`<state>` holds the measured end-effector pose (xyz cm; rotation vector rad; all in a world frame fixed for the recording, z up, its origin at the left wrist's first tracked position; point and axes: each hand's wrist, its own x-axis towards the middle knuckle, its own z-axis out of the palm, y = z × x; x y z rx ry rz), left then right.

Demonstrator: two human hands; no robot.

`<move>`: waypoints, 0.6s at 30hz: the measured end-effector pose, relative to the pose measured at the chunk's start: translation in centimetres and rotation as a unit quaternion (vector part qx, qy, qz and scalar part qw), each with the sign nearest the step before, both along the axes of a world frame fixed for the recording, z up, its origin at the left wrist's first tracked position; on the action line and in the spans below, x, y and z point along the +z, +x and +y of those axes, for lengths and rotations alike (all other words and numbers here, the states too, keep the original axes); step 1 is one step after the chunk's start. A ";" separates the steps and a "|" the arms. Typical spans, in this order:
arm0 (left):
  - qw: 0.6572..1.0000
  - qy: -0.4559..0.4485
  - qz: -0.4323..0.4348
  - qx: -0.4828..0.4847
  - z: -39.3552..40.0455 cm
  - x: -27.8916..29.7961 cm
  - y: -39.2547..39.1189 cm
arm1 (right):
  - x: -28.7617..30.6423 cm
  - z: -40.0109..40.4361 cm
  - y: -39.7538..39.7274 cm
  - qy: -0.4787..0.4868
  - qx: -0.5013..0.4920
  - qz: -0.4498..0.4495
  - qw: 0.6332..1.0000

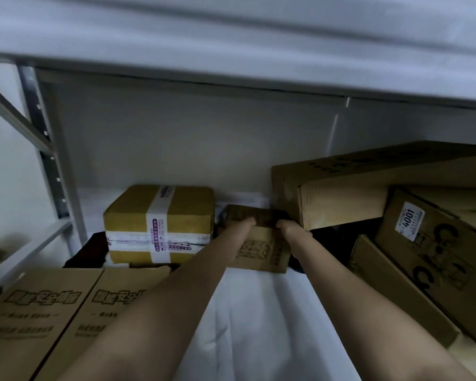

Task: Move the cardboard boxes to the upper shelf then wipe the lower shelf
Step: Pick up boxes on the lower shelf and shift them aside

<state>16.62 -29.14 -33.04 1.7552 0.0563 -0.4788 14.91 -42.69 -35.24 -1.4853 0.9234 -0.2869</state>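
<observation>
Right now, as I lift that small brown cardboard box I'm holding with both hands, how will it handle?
The small brown cardboard box probably stays stiff: its edges look square and uncrushed. It's likely light for its size, since the left hand and right hand grip only its far top edge. It may scrape the large brown cardboard box close on its right.

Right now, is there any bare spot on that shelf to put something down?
Yes: the white shelf surface lies bare between the printed cartons on the left and the leaning boxes on the right. Farther back it is crowded: both hands, left hand and right hand, grip the small box beside the taped parcel.
</observation>
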 end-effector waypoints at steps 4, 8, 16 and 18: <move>1.000 0.014 -0.021 -0.001 0.8 0.3 -0.5 | 0.6 0.3 -0.1 0.018 -0.050 -0.017 0.998; 0.999 0.028 -0.036 0.006 1.5 0.6 -1.5 | 0.8 0.8 -0.6 -0.001 -0.049 -0.013 0.999; 0.987 0.106 -0.113 -0.033 1.9 1.6 -3.5 | 1.0 1.3 -2.7 -0.078 0.015 0.008 0.997; 0.985 0.117 -0.122 -0.041 2.2 2.1 -4.1 | 0.9 1.3 -3.4 -0.075 -0.014 0.008 0.997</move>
